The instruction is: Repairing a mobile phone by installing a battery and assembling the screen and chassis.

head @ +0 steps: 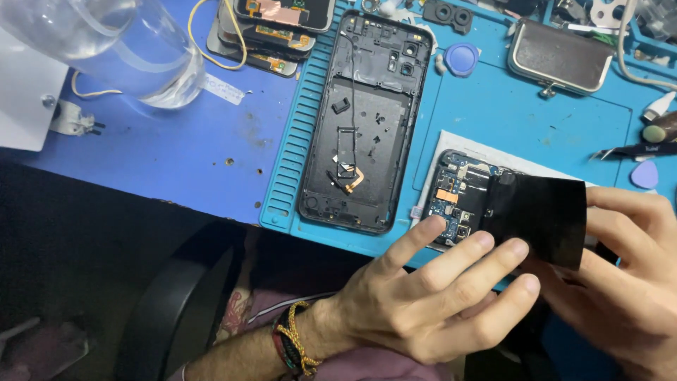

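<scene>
Head view: left hand [430, 296] spread, fingertips resting along the near edge of an opened phone [458, 197] with its circuit board exposed. Right hand [627, 282] pinching a black rectangular battery [539, 215], tilted up over the phone's right half. Just left, apart from both hands, an empty black phone back frame [363, 120] lying on the blue work mat [536, 120]. Open mat beyond the phone; little room between phone and the mat's front edge.

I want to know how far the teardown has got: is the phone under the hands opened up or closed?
Opened up. The phone shows its bare circuit board, and a separate back shell lies beside it on the blue mat.
</scene>
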